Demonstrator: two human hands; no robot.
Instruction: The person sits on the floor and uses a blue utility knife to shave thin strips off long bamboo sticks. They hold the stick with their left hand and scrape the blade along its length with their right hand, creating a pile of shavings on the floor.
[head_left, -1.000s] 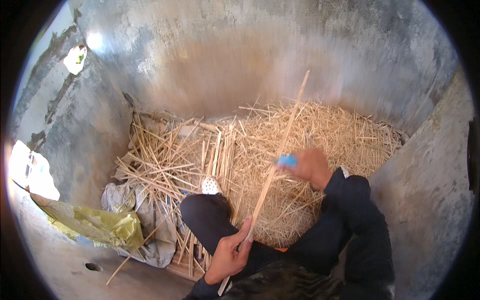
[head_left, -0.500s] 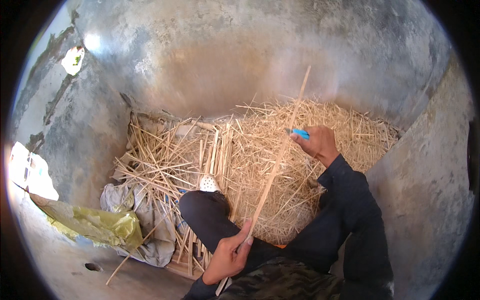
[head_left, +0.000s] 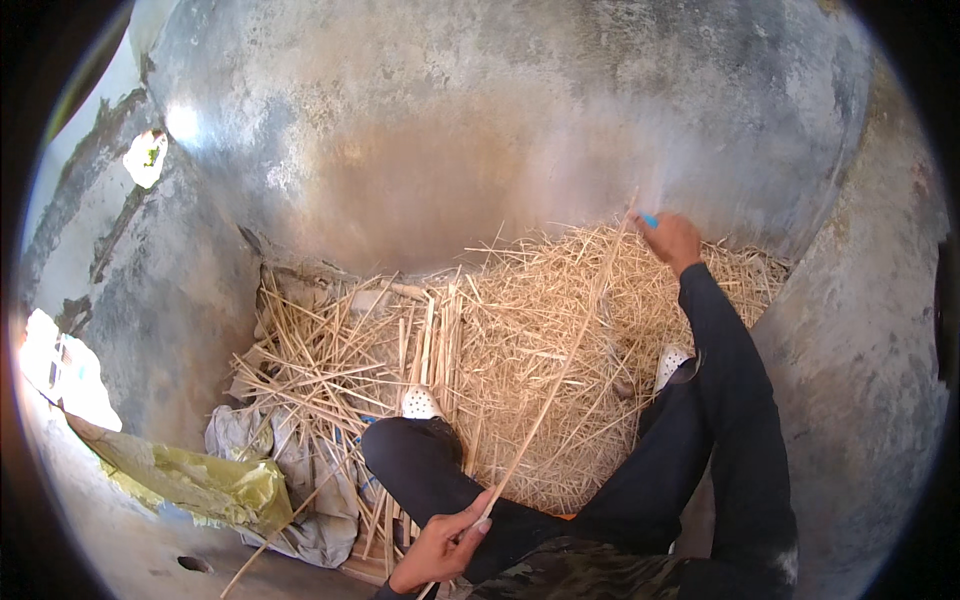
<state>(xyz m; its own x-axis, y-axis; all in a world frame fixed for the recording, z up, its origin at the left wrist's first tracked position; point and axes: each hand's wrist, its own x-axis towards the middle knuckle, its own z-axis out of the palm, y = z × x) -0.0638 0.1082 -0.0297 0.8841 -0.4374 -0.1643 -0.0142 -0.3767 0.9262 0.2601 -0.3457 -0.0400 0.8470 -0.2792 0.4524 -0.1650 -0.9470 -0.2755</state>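
Below a stained grey wall (head_left: 420, 130) spreads a heap of straw-coloured shavings (head_left: 500, 365), with a long thin strip (head_left: 573, 355) slanting above it. The left hand (head_left: 440, 548) pinches the strip near its lower end; the right hand (head_left: 677, 242), near the upper end, curls round a small blue tool (head_left: 650, 220) (its tip hard to see).

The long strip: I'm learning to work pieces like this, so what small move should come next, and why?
Probably bring the right hand, with its blue tool, back along the long strip toward the left hand. The tool is near the strip's far end, with little length beyond it, while the left hand grips the near part.
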